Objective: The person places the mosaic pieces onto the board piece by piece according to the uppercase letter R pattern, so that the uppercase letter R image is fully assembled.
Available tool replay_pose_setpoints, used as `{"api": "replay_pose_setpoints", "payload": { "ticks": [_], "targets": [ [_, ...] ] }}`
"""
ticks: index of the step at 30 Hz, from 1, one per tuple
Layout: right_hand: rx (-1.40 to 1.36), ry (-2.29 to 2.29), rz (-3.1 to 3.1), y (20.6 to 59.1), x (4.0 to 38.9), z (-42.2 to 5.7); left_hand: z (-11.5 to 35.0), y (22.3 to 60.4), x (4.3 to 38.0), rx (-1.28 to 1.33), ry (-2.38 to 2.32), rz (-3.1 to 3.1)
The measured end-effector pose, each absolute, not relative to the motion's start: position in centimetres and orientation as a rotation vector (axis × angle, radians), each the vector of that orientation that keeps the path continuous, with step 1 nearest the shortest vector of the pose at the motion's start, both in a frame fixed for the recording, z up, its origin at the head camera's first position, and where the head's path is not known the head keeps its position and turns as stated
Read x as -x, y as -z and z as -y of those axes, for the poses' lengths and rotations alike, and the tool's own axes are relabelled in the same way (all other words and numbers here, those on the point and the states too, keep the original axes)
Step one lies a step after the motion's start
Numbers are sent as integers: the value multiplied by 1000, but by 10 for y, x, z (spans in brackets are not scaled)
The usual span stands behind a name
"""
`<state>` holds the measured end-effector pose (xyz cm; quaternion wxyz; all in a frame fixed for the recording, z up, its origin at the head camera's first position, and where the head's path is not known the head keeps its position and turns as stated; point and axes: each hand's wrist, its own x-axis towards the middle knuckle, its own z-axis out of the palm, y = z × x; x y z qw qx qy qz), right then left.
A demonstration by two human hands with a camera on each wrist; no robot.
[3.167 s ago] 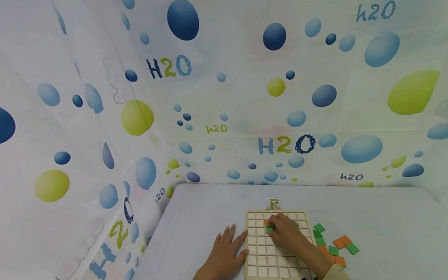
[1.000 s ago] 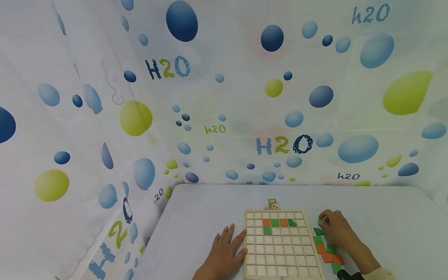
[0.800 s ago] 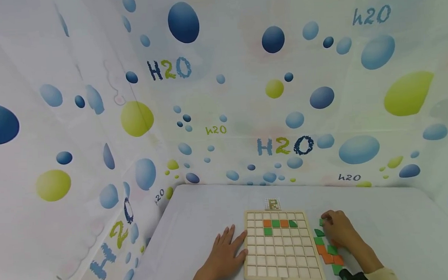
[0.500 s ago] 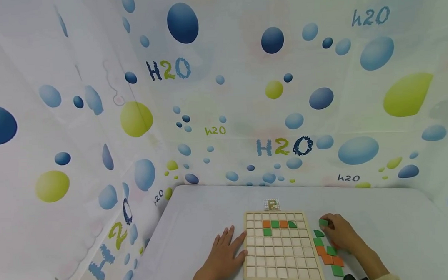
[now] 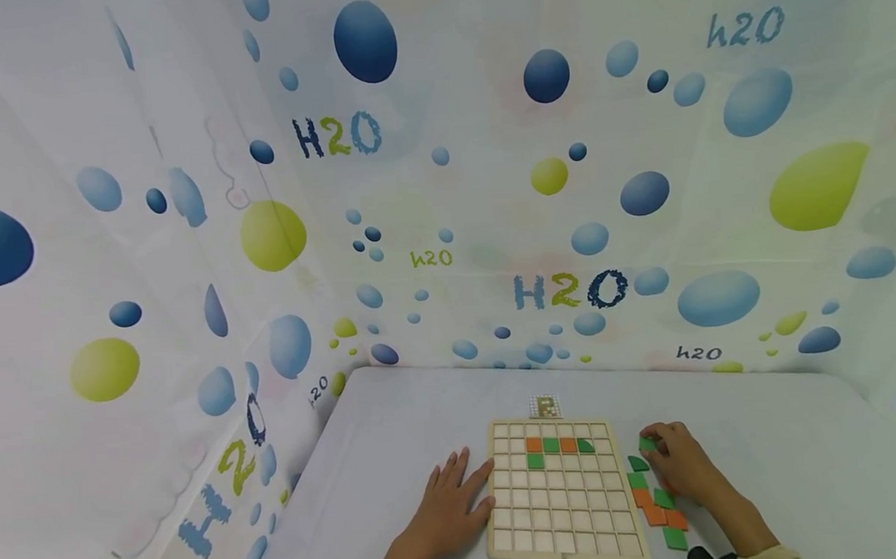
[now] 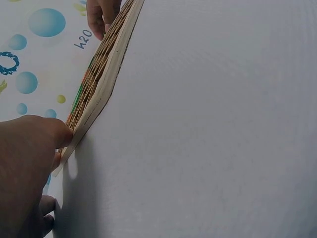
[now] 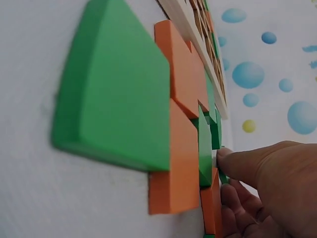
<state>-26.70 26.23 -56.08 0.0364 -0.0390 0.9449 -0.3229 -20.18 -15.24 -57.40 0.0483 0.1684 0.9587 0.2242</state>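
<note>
My left hand (image 5: 449, 505) lies flat on the table with fingers spread. Its thumb and index finger touch the left edge of the wooden grid board (image 5: 559, 521). Past the board's right side, my right hand (image 5: 681, 461) pinches a small green tile (image 5: 647, 443) between thumb and fingers. In the right wrist view, only a sliver of that tile shows by the thumb (image 7: 237, 163). On the board, orange and green tiles form a short row ending in a rounded green tile (image 5: 585, 446). Under the row's left end sits one green square tile (image 5: 535, 461).
Loose tiles lie along the board's right edge: a green rounded one (image 5: 639, 464), orange ones (image 5: 654, 516) and a green square (image 5: 675, 538). A small printed pattern card (image 5: 546, 406) lies behind the board. Patterned sheeting (image 5: 444, 196) hangs behind the white-covered table.
My right hand has left the board and moved right to the loose tiles, where it now pinches a green tile. The placed tiles stand uncovered. My left hand has stayed put.
</note>
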Motion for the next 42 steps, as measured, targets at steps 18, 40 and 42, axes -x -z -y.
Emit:
{"api": "replay_pose_setpoints", "payload": {
  "ticks": [18,40,42],
  "targets": [
    [248,1005,-2945,563,254,-259,152,572,202,-499,-667,-2935],
    [257,1179,-2847,555,252,-232,151,570,202,-513,-681,-2931],
    [305,1210,-2817,554,251,-224,151,571,202,-514,-681,-2934]
  ]
}}
